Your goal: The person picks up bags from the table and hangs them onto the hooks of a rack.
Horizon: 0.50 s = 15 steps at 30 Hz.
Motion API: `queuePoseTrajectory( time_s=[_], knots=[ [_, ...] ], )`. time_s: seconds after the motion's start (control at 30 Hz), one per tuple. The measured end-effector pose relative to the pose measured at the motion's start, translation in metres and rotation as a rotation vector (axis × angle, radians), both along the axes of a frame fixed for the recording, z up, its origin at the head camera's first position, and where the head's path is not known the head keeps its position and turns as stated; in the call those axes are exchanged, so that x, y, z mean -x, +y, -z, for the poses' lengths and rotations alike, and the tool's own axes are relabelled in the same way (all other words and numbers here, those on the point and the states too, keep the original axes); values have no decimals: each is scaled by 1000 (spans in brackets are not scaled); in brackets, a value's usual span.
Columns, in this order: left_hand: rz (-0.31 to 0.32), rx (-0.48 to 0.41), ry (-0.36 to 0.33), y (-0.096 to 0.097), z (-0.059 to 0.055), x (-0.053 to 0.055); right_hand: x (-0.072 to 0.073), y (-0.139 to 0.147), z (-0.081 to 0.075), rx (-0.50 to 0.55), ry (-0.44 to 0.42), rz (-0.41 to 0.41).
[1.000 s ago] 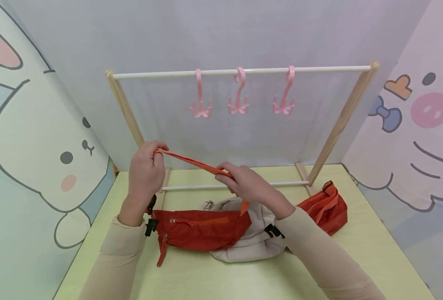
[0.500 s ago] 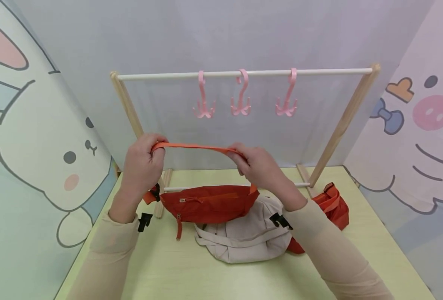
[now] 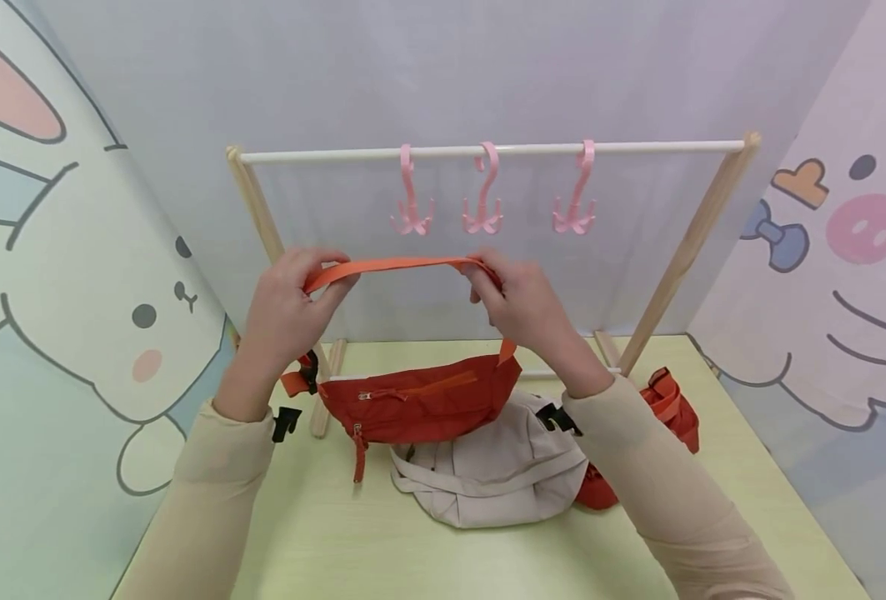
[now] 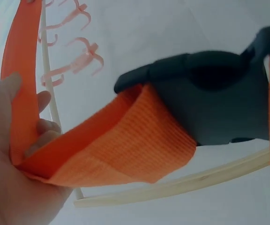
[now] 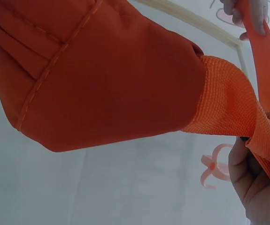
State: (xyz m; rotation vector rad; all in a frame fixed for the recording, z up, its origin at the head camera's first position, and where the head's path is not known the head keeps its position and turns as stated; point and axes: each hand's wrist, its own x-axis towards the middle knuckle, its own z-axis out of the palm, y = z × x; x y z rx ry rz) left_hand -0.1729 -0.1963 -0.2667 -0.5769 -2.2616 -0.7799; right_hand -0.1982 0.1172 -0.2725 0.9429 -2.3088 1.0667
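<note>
A red waist bag (image 3: 431,404) hangs by its orange strap (image 3: 405,263), which both hands hold up in front of the rack. My left hand (image 3: 287,304) grips the strap's left part between thumb and fingers. At the other end my right hand (image 3: 523,302) pinches it, the strap bunched in the fingers in the right wrist view. A black buckle (image 4: 210,93) sits on the strap close to my left hand. Behind and below the red bag, a beige bag (image 3: 495,483) lies on the table, partly hidden.
A rack with a white rail (image 3: 322,155) and wooden posts (image 3: 686,250) stands behind. Three pink hooks (image 3: 483,212) hang from the rail. Another red bag (image 3: 675,408) lies at the right, partly behind my right sleeve. Printed cartoon walls flank the pale green table (image 3: 382,550).
Both hands have risen, lifting the red bag off the table and off the beige bag. The strap between them has gone from slanting to roughly level.
</note>
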Motion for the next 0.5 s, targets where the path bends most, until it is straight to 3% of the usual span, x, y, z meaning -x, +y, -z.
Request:
queuePoseTrajectory(
  time_s=[0.3,0.5],
  knots=[
    [11,-8,-29,0,-10,12,12,-8,-15,34,16,64],
    [-22,-34,-26,3,-17,23,19,-12,-26,31,16,112]
  ],
)
